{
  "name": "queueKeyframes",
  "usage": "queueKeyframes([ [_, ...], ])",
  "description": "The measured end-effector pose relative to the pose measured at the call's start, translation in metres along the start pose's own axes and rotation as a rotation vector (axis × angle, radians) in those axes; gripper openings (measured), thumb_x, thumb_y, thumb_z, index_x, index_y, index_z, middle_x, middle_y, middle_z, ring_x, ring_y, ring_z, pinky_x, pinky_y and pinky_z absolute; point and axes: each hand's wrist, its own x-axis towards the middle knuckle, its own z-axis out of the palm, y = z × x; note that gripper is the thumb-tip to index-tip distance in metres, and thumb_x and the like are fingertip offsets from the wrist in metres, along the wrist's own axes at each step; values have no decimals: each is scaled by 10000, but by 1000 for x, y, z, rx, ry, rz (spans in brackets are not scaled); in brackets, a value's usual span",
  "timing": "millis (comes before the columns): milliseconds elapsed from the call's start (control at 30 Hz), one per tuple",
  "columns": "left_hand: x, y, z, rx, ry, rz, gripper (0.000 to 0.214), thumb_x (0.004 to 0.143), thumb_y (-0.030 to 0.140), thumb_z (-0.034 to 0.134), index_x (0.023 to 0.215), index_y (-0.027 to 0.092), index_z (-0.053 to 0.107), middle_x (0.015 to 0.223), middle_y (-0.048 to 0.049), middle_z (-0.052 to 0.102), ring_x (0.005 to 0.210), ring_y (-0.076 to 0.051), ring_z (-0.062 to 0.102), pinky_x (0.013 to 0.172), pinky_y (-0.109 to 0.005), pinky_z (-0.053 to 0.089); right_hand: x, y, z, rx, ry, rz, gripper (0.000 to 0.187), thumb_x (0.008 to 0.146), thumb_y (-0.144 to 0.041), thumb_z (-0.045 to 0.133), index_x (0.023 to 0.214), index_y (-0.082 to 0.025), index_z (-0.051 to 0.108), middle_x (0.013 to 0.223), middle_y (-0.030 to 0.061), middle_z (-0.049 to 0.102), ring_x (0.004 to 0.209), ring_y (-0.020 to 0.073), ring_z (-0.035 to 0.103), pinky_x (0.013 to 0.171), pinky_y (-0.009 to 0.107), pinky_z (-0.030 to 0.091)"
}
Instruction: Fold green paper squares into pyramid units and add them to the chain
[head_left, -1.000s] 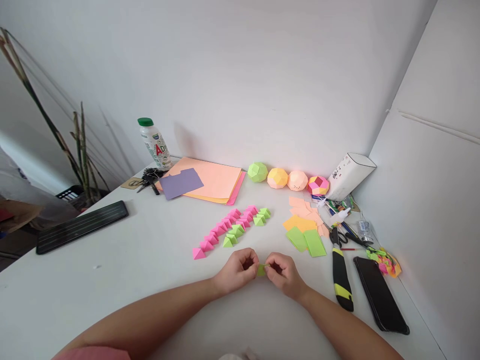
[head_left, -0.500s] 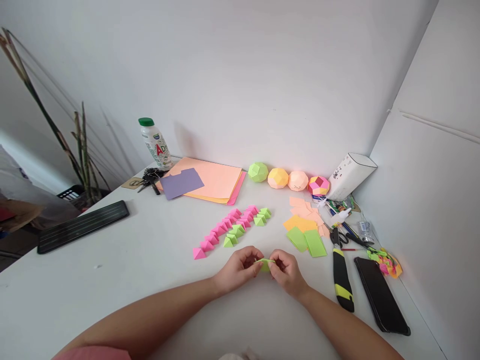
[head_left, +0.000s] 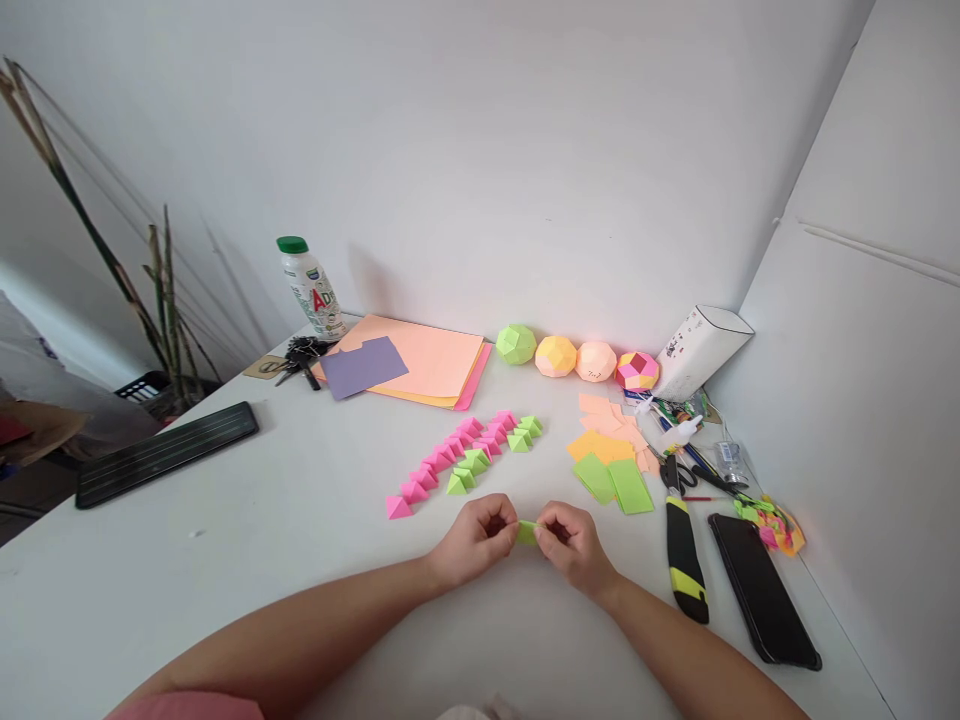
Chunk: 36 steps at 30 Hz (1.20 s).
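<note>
Between my hands is a small piece of green paper (head_left: 527, 533), held just above the table. My left hand (head_left: 480, 540) pinches its left end between thumb and fingers. The right end is pinched by my right hand (head_left: 574, 545); fingers cover much of the paper. Beyond my hands, folded pink paper pieces (head_left: 427, 474) run in slanting rows beside folded green pieces (head_left: 474, 462). Flat green paper slips (head_left: 630, 487) lie to the right, with orange slips (head_left: 602, 447) and peach slips (head_left: 600, 410) behind them.
Several faceted paper balls (head_left: 556, 356) line the wall. Right of my arm lie a utility knife (head_left: 685, 560), a phone (head_left: 763, 590) and scissors (head_left: 679, 475). Paper sheets (head_left: 435, 350), a bottle (head_left: 313, 290) and a black bar-shaped object (head_left: 166, 453) are to the left.
The green paper has tilted so that more of its flat face shows, and its raised upper edge is lower. Both hands keep their pinch and have barely shifted.
</note>
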Motion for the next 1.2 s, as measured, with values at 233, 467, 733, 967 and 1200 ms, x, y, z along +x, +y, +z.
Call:
queueKeyframes([
  [233,1,2,0,-25,14,-1,85,711,158,513,648,170,458,547,48,471,482,-80,412,465,-208,324,-1,1,0,30,38,29,172,745,-203,516,580,-181,472,509,-35,457,460,100,401,434,223,321],
  [467,1,5,1,-26,90,-43,98,707,172,520,643,181,447,509,51,486,467,-89,449,467,-210,350,-2,1,-1,-30,123,-39,187,770,-196,507,590,-187,458,513,-34,451,457,97,391,424,223,326],
  [733,1,7,-5,-33,-70,-9,329,858,401,445,701,144,578,652,-22,575,570,-124,516,539,-240,392,-4,5,3,-306,257,-399,117,818,-126,502,744,-188,568,659,24,551,549,129,487,479,241,421],
  [967,2,9,-4,22,-59,-69,379,855,471,468,673,153,563,593,7,546,559,-113,472,538,-228,361,-6,6,6,-539,142,-627,212,850,-61,472,932,-188,620,799,81,637,692,171,598,603,288,517],
  [1200,4,7,-4,-45,-50,-60,394,821,500,505,609,171,462,570,19,529,537,-107,452,533,-228,358,-7,2,6,-582,117,-708,236,862,-64,476,1024,-175,606,844,98,643,754,196,612,644,318,539],
])
